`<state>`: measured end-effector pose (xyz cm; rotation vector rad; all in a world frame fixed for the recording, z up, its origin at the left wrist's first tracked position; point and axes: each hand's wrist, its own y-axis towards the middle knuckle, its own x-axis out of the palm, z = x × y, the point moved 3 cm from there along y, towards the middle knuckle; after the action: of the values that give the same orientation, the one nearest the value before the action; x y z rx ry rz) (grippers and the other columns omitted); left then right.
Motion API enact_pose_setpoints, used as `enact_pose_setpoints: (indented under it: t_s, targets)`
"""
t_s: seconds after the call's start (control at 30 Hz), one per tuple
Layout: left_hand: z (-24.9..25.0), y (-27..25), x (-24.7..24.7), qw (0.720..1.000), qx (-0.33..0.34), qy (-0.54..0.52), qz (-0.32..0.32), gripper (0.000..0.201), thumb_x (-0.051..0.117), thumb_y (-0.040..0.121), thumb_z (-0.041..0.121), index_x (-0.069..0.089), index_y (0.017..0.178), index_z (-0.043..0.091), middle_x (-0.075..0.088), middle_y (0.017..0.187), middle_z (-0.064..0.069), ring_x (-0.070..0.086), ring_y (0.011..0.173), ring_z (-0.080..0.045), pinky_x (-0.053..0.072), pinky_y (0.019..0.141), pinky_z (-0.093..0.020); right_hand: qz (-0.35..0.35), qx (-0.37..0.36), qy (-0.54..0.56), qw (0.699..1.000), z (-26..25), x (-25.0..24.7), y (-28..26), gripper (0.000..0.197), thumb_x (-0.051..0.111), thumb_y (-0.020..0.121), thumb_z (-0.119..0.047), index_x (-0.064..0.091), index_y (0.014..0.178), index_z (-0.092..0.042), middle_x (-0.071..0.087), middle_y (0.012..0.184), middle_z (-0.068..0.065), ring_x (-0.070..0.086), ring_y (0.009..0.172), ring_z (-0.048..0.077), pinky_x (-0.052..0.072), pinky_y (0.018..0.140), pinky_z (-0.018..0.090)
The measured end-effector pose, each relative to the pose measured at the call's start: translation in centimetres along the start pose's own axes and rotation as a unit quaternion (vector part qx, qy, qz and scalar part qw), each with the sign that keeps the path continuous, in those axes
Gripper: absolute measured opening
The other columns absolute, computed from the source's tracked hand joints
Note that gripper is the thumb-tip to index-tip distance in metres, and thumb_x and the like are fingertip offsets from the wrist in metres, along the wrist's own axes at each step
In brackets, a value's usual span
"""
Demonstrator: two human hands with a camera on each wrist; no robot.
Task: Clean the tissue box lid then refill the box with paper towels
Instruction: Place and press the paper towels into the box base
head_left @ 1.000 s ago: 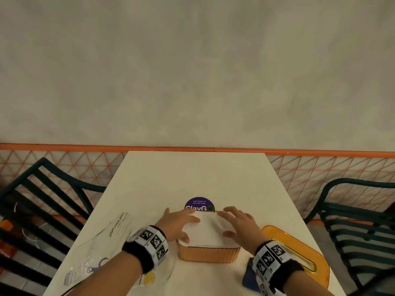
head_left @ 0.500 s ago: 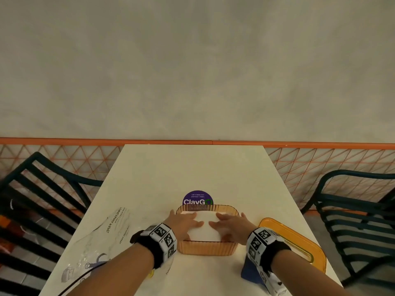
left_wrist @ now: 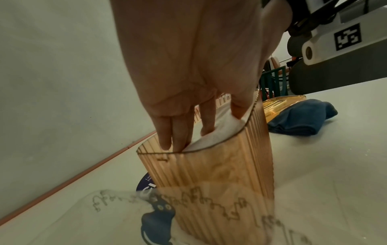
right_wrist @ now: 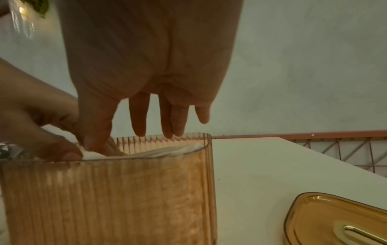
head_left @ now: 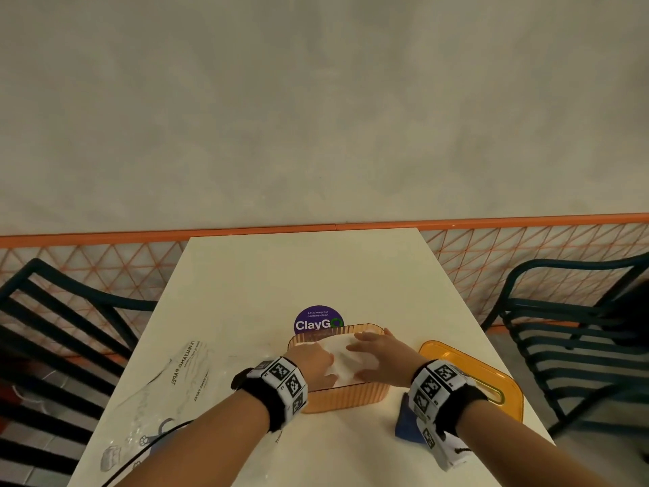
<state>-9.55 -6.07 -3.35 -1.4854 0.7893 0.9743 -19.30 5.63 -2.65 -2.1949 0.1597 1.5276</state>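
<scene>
Nearest the camera, at the lower left of the head view, an emptied clear wrapper [head_left: 154, 398] lies flat on the worktop [head_left: 316, 275], and at the lower right a blue cloth [head_left: 404, 428] sits partly hidden under the right wrist. Just beyond the cloth, toward the right edge, the amber lid [head_left: 467, 367] lies off the box and apart from it; whether it is fully clean cannot be judged from these views.

In the lower middle stands the ribbed amber box [head_left: 346, 398], open at the top. The white paper towels [head_left: 346, 356] are already inside it, the stack sitting just below the rim. The left hand [head_left: 312, 363] and right hand [head_left: 382, 356] are both flat on the stack with fingers straight and spread, side by side, pressing down and gripping nothing.

Behind the box a round purple sticker [head_left: 318, 319] shows on the worktop.

As I read it, the refill is nearly done: the towels need a last settling, and then the lid has to go back on the box.
</scene>
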Motion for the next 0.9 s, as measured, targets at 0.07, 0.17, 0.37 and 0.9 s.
enact_pose_setpoints:
  t_s: [0.07, 0.17, 0.37, 0.9]
  targets:
    - [-0.2, -0.1, 0.1, 1.0, 0.004, -0.009, 0.007, 0.043, 0.035, 0.096, 0.033, 0.053, 0.121, 0.003, 0.058, 0.122, -0.019, 0.057, 0.109, -0.034, 0.047, 0.089, -0.039, 0.023, -0.006, 0.026, 0.999, 0.0, 0.2, -0.4, 0.055, 0.064, 0.084, -0.032, 0.046, 0.136, -0.025, 0.035, 0.15, 0.0, 0.033, 0.137, 0.022, 0.023, 0.116, 0.039]
    - [-0.5, -0.3, 0.2, 0.999, 0.004, -0.034, 0.001, 0.045, 0.028, 0.099, 0.032, 0.047, 0.129, 0.004, 0.051, 0.127, -0.021, 0.055, 0.112, -0.035, 0.045, 0.091, -0.04, 0.04, -0.021, 0.041, 0.998, 0.1, 0.6, -0.7, 0.046, 0.064, 0.085, -0.023, 0.054, 0.13, -0.02, 0.044, 0.144, 0.0, 0.043, 0.13, 0.02, 0.033, 0.111, 0.031]
    - [-0.9, -0.2, 1.0, 0.997, -0.004, -0.08, -0.016, 0.046, 0.02, 0.101, 0.032, 0.04, 0.133, 0.008, 0.043, 0.135, -0.021, 0.054, 0.113, -0.035, 0.045, 0.095, -0.043, 0.076, -0.048, 0.022, 0.996, 0.5, 0.8, -1.1, 0.03, 0.053, 0.092, -0.016, 0.062, 0.121, -0.012, 0.06, 0.129, 0.003, 0.056, 0.117, 0.02, 0.041, 0.101, 0.026]
    - [-0.4, -1.0, 1.0, 0.997, -0.03, -0.069, -0.01, 0.063, 0.03, 0.095, 0.053, 0.026, 0.147, 0.018, 0.02, 0.155, -0.013, 0.032, 0.138, -0.029, 0.034, 0.109, -0.04, 0.095, -0.057, 0.089, 0.99, 2.0, 1.3, -0.7, 0.025, 0.056, 0.091, -0.02, 0.069, 0.112, -0.012, 0.064, 0.125, 0.001, 0.058, 0.115, 0.013, 0.032, 0.092, 0.008]
